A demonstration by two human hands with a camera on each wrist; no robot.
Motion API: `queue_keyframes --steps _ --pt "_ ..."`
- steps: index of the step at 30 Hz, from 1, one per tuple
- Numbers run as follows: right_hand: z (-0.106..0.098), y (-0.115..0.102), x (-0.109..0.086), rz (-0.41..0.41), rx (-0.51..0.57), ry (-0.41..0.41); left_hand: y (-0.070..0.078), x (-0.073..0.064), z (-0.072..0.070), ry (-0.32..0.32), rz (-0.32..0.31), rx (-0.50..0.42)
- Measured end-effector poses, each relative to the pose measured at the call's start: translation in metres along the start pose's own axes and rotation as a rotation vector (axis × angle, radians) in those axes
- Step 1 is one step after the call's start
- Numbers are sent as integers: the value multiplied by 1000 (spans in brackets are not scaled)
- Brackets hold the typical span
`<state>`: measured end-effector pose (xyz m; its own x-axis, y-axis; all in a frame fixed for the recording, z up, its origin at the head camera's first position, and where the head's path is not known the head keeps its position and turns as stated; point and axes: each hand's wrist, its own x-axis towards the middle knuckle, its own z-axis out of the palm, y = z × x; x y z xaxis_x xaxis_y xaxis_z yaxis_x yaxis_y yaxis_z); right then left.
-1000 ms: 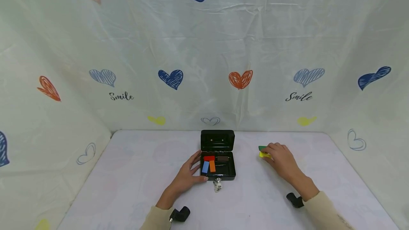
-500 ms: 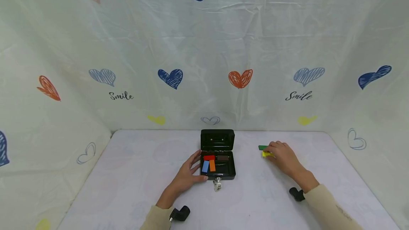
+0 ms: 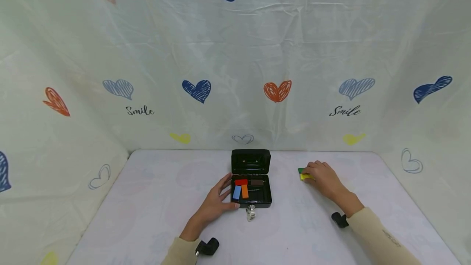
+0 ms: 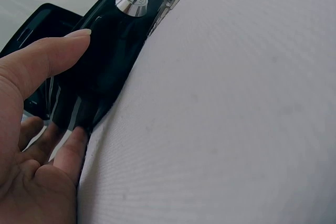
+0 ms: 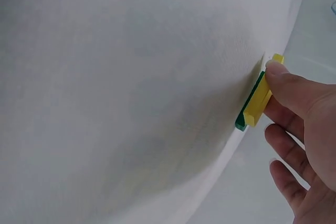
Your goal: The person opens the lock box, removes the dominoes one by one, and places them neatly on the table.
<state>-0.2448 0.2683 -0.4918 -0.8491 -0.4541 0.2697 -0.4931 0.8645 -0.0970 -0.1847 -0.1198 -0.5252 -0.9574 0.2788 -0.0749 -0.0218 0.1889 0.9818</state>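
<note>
A black metal cash box (image 3: 262, 196) stands with its lid raised at the middle of the table. My left hand (image 3: 212, 207) holds its left side, thumb (image 4: 63, 53) on the front wall near the corner and fingers along the side wall. Inside lie a red block (image 3: 241, 182), a brown block (image 3: 256, 183), a blue block (image 3: 236, 192) and an orange block (image 3: 244, 192). Over to the right, my right hand (image 3: 324, 181) pinches a yellow block (image 5: 258, 100) between thumb and index finger. A green block (image 5: 241, 121) lies right behind the yellow one, partly covered by it.
Keys (image 3: 251, 214) hang from the lock (image 4: 132, 3) on the box's front. The white table (image 3: 287, 232) ends at a pale curtain (image 3: 235, 60) printed with hearts. A black wrist camera (image 3: 209, 246) sticks out from the left sleeve.
The yellow block slid slightly right with my right hand, then back left against the green block. My left hand and the cash box have stayed still.
</note>
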Motion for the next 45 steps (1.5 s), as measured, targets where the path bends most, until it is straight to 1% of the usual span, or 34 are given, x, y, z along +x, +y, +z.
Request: queue_keyframes --steps 7,17,28,31,34,38,45 --pt "3 1 1 7 5 -20 -1 0 0 4 -1 5" --pt "0 0 3 22 1 -36 -2 2 0 6 12 1" --pt "1 2 6 13 9 -41 -4 4 -1 -3 22 -5" --pt "2 1 5 7 6 -31 -5 4 -1 -7 22 -8" --pt "1 -1 3 -9 -3 1 -5 4 -1 -10 18 -7" --pt "-3 -12 2 -49 3 53 -4 3 0 -6 14 -3" --pt "-10 -49 7 -95 67 110 -4 3 -1 -1 11 -1"
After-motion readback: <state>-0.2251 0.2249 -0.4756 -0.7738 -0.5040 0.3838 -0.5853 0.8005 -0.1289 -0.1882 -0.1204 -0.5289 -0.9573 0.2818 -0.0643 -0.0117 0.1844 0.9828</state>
